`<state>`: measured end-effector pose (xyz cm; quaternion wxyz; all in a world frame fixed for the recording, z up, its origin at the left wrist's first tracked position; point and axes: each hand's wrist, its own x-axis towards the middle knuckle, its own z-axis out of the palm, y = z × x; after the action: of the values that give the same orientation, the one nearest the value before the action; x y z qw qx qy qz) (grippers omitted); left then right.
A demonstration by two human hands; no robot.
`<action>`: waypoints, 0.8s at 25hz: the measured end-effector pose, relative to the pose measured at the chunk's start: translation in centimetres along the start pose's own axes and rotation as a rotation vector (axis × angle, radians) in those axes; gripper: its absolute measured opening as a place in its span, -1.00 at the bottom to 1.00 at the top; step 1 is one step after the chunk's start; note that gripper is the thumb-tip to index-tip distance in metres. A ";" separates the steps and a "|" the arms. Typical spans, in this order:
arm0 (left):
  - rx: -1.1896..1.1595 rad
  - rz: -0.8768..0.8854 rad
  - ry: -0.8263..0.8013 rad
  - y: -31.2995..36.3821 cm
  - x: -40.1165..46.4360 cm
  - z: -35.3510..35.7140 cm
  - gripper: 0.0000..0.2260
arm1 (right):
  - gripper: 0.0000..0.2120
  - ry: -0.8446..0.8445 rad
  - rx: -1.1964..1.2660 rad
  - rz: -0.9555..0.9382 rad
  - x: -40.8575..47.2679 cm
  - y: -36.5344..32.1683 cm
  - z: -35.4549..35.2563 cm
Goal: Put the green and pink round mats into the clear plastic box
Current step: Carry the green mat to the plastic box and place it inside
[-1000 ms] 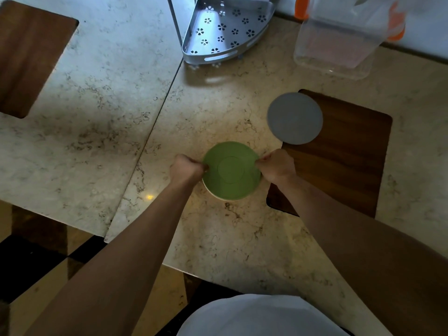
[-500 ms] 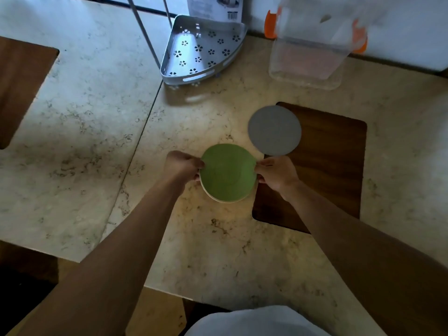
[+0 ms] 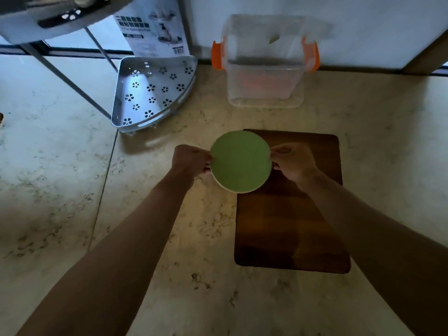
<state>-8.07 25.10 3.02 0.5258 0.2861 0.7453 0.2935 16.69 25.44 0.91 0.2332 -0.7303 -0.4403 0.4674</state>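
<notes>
A green round mat [image 3: 240,161] tops a thin stack held above the counter; a pale edge of another mat shows under its lower rim. My left hand [image 3: 191,160] pinches the stack's left edge and my right hand [image 3: 292,161] pinches its right edge. The stack hovers over the near left corner of a dark wooden board [image 3: 291,214]. The clear plastic box [image 3: 265,93] with orange clips stands open at the back against the wall, with something pinkish lying in its bottom. The grey mat is hidden from view.
A silver corner rack [image 3: 150,93] with flower cut-outs stands at the back left, with its metal legs and a printed package behind it. The marble counter [image 3: 181,238] has a seam running down its left part.
Both hands have lifted the mat stack off the counter and carried it forward, over the board where the grey mat lay. The view has tilted up toward the box.
</notes>
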 end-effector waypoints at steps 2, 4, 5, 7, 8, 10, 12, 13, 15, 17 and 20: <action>0.011 -0.022 -0.012 0.2 0.9 0.9 -0.93 | -0.94 0.009 0.009 0.009 1.1 0.3 -0.4; 0.019 -0.029 -0.024 0.3 1.7 1.6 -0.91 | -0.92 0.016 0.027 0.042 2.1 0.7 -0.6; 0.031 -0.031 -0.026 0.3 2.1 1.9 -0.89 | -0.91 0.012 0.025 0.054 2.5 0.9 -0.6; 0.066 -0.035 -0.026 0.0 2.5 2.3 -0.85 | -0.88 -0.005 -0.001 0.062 2.9 1.3 -0.5; 0.080 -0.036 -0.023 -0.1 2.6 2.4 -0.85 | -0.88 -0.010 -0.014 0.060 3.0 1.5 -0.4; 0.103 -0.036 -0.012 -0.4 2.7 2.5 -0.83 | -0.90 0.000 -0.031 0.062 3.1 1.9 0.0; 0.116 -0.031 0.005 -0.7 2.8 2.6 -0.82 | -0.91 0.019 -0.050 0.061 3.2 2.2 0.2; 0.124 -0.030 0.012 -0.8 2.8 2.7 -0.81 | -0.92 0.029 -0.060 0.060 3.2 2.3 0.4; 0.125 -0.029 0.024 -0.9 2.8 2.7 -0.80 | -0.92 0.039 -0.077 0.061 3.3 2.4 0.7; 0.115 -0.029 0.037 -1.1 2.9 2.7 -0.80 | -0.89 0.050 -0.108 0.051 3.4 2.4 0.9; 0.132 -0.016 0.052 -1.0 3.0 3.1 -0.82 | -0.86 0.067 -0.167 0.028 3.5 2.1 0.8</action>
<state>-6.10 27.04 -0.45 0.4888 0.3066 0.7785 0.2471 17.46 27.32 -2.69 0.1794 -0.7685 -0.4595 0.4075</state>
